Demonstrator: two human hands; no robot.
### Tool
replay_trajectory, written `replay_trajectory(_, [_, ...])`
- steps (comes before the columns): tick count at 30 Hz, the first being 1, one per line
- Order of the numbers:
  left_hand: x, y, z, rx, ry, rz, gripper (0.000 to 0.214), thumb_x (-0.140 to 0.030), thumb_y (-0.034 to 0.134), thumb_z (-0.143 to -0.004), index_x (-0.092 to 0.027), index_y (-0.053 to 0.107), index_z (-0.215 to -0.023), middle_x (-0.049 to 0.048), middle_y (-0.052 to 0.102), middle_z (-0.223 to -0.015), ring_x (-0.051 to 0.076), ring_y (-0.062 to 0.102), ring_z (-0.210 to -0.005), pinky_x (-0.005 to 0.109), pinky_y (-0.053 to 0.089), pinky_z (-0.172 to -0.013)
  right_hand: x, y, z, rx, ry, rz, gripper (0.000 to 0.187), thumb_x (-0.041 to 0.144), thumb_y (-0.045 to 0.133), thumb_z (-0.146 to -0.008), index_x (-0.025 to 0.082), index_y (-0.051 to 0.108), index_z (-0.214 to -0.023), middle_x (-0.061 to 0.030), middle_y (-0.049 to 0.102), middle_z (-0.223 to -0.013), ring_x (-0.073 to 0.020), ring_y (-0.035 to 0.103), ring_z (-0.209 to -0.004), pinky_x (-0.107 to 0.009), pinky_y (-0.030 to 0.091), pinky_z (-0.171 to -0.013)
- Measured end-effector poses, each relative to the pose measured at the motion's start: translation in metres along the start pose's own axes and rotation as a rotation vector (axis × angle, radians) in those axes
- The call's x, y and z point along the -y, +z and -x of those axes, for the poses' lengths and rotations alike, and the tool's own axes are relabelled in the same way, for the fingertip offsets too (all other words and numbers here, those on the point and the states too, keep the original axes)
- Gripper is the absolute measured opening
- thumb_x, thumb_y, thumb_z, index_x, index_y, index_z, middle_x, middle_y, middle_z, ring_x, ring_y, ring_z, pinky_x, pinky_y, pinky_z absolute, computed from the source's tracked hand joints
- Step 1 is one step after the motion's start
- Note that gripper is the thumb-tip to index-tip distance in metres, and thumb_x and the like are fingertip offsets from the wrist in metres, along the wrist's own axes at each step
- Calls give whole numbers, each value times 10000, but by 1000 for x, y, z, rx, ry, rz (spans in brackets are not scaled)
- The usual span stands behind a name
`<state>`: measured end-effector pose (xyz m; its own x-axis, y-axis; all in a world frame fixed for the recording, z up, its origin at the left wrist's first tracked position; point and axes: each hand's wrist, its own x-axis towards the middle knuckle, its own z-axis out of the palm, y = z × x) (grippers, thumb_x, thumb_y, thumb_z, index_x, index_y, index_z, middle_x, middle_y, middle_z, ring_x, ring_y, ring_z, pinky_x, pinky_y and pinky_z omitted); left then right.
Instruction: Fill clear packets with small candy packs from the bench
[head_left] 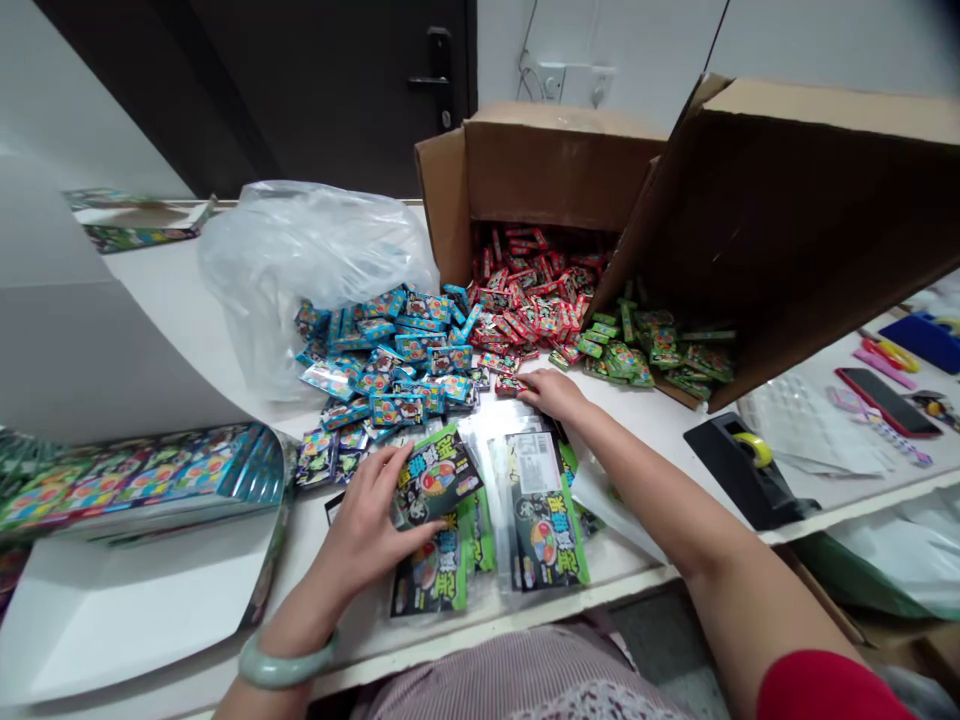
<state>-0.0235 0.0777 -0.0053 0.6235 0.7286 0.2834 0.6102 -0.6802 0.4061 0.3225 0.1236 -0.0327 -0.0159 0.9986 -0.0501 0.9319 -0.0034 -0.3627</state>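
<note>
My left hand (pixel 369 525), a pale green bangle on its wrist, is closed on a black and green printed plastic bag (pixel 441 478), thumb and fingers on either side. Similar bags lie flat below it, and another stack of printed bags (pixel 551 545) lies just right. My right hand (pixel 556 394) reaches past that stack, its fingertips closed on a small red candy packet (pixel 509 386) at the front of the red pile (pixel 525 300). Blue packets (pixel 397 410) are heaped between the hands and a clear bag, with some purple packets (pixel 316 456) at their lower left.
Behind stands a tipped cardboard box (pixel 551 170) spilling red packets. Green packets (pixel 630 352) spill from another box (pixel 780 210) at right. A clear plastic bag (pixel 315 240), an open display carton (pixel 150 600), a tape dispenser (pixel 742 470) and a phone (pixel 889 402) also occupy the table.
</note>
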Motion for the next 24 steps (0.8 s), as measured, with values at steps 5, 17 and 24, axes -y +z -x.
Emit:
replay_trajectory(5, [7,-1,-1,-21,-21,-3,841,-516,689,-741,-232,300,-1430,118,447,-1274,321,491,-1174,482,445,-1006,-29,-13,15,-25,-41,1,338,266,468,-939,205,628,-1231,-99,606,-1281,-217,556,-1159,-324,419,-963])
replay_trajectory(17, [-7,10,-11,38,29,16,837,-496,711,-723,-225,316,-1409,119,446,-1271,321,486,-1174,484,445,-999,-29,-4,33,-182,293,41,586,420,712,-711,137,576,-1206,-187,565,-1199,-344,487,-1130,-463,391,-961])
replay_trajectory(24, [-9,7,-10,20,-3,-10,887,-453,766,-686,-199,309,-1402,141,431,-1274,332,459,-1184,515,428,-1008,18,-48,69,-234,-233,-277,600,353,748,-702,213,526,-1241,-117,445,-1342,-255,433,-1254,-410,388,-1036])
